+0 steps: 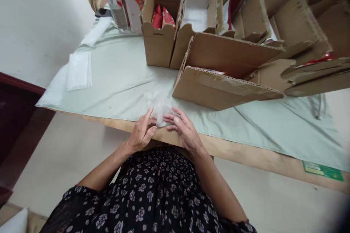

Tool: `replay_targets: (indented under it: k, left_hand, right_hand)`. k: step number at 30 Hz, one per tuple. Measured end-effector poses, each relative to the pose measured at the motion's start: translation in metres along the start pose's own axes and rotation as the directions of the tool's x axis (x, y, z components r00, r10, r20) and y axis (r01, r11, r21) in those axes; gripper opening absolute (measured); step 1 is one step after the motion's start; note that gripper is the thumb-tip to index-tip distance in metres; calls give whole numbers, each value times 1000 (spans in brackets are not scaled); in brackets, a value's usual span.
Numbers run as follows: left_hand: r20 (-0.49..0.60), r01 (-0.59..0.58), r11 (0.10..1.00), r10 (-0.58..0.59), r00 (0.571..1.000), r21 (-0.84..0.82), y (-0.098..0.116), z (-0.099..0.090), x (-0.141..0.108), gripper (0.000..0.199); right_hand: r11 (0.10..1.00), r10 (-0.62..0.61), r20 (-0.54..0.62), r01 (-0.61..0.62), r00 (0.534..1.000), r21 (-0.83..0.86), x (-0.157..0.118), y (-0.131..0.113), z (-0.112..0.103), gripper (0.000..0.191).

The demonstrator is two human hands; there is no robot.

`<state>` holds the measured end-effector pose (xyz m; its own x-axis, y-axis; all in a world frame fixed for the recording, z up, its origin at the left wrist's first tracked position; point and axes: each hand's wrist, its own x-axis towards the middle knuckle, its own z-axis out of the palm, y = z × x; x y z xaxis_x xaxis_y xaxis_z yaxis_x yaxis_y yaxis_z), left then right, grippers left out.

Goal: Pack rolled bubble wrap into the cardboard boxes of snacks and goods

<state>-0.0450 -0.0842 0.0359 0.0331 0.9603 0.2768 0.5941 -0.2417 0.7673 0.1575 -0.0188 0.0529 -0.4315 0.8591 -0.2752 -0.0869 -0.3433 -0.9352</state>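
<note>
A small piece of clear bubble wrap (161, 106) lies crumpled near the front edge of the cloth-covered table. At its left side is my left hand (142, 131), thumb and fingers apart, fingertips against or just beside the plastic. My right hand (183, 127) is on the other side, fingers spread and loosely bent, their tips touching the wrap. Neither hand is closed around it. Whether anything lies inside the wrap I cannot tell.
A low cardboard box (226, 91) stands just beyond my right hand. Behind it are several cardboard bins, one with red packets (161, 18), another with bubble wrap sheets (194, 9). Bottles (116, 3) stand at the back left. Folded wrap sheets (79, 71) lie left; a green card (322, 170) lies right.
</note>
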Motion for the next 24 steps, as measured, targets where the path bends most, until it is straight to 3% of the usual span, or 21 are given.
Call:
replay_targets:
  k: [3, 6, 15, 17, 20, 22, 24]
  left_hand:
    - [-103, 51, 986, -35, 994, 162, 0, 5, -6, 59]
    - [-77, 41, 958, -20, 997, 284, 2, 8, -7, 37]
    - [-148, 72, 963, -34, 988, 259, 9, 12, 4, 21]
    - [-164, 89, 964, -49, 985, 249, 11, 12, 2, 20]
    - [-185, 128, 957, -81, 979, 259, 13, 11, -5, 18]
    - [-176, 128, 950, -80, 981, 283, 13, 9, -10, 18]
    - [-143, 115, 941, -72, 987, 319, 13, 8, -13, 19]
  right_hand:
    - [999, 42, 66, -42, 997, 1, 17, 6, -1, 79]
    - [998, 27, 144, -19, 989, -59, 19, 9, -7, 84]
    - [941, -96, 200, 155, 975, -301, 3, 0, -6, 66]
    - [847, -198, 205, 273, 959, -457, -2, -2, -9, 63]
    - [573, -326, 311, 449, 893, -686, -5, -1, -15, 57]
    - [399, -332, 397, 509, 855, -763, -3, 3, -19, 47]
    - [287, -331, 430, 524, 840, -802, 2, 8, -19, 34]
